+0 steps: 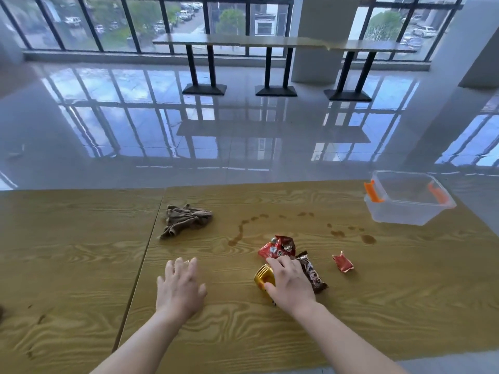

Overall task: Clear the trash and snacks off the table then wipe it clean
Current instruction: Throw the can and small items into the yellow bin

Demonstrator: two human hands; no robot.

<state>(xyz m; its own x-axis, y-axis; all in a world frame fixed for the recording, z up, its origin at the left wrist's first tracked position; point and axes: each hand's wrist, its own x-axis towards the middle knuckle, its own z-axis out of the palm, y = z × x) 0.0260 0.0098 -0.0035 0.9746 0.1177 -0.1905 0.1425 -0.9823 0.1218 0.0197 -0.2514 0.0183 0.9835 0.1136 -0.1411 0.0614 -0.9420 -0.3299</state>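
Observation:
My right hand (290,283) lies over a gold ribbed cup (262,276) on the wooden table (81,265), fingers curled around it. A dark brown snack wrapper (314,276) sits partly under that hand, and a red crumpled wrapper (278,247) lies just beyond the fingers. A small red packet (343,262) rests to the right. My left hand (180,286) is flat on the table with fingers spread, holding nothing. A brown crumpled cloth (185,220) lies further back on the left. Brown liquid stains (339,233) dot the table.
A clear plastic bin (405,214) with orange latches stands at the table's far right corner. A seam (143,260) runs between two tabletops. Beyond the table lie a glossy tiled floor (243,136) and a long bar table (270,43) by the windows.

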